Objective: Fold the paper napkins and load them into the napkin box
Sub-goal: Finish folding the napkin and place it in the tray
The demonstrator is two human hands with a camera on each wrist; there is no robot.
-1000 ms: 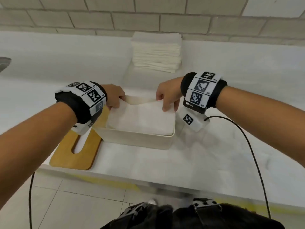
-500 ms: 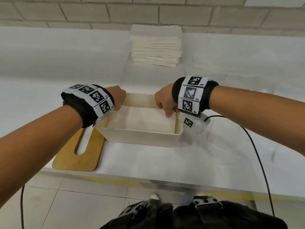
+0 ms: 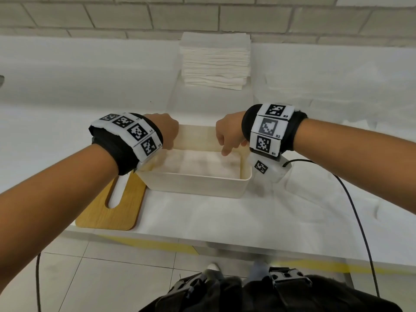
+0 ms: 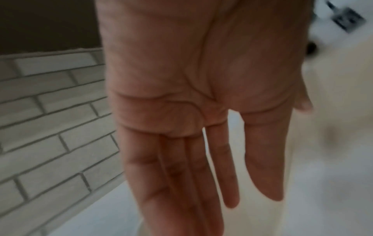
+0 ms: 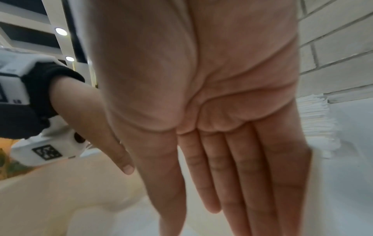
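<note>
A cream napkin box (image 3: 198, 185) stands at the table's middle. One folded white napkin (image 3: 202, 164) lies flat on its bottom. My left hand (image 3: 167, 129) hovers over the box's far left corner, and the left wrist view shows its fingers (image 4: 181, 167) straight and holding nothing. My right hand (image 3: 229, 136) is above the far right side with a finger pointing down into the box. Its fingers (image 5: 232, 167) are straight and empty in the right wrist view. A stack of white napkins (image 3: 216, 61) sits against the back wall.
A wooden lid (image 3: 117, 208) with a slot lies left of the box, partly under it. A black cable (image 3: 351, 199) trails from my right wrist over the table's front edge. White paper covers the table (image 3: 292, 221). A brick wall (image 3: 202, 16) stands behind.
The napkin that both hands pressed at the box's top now lies at the bottom. Both hands have let go and risen to the rim.
</note>
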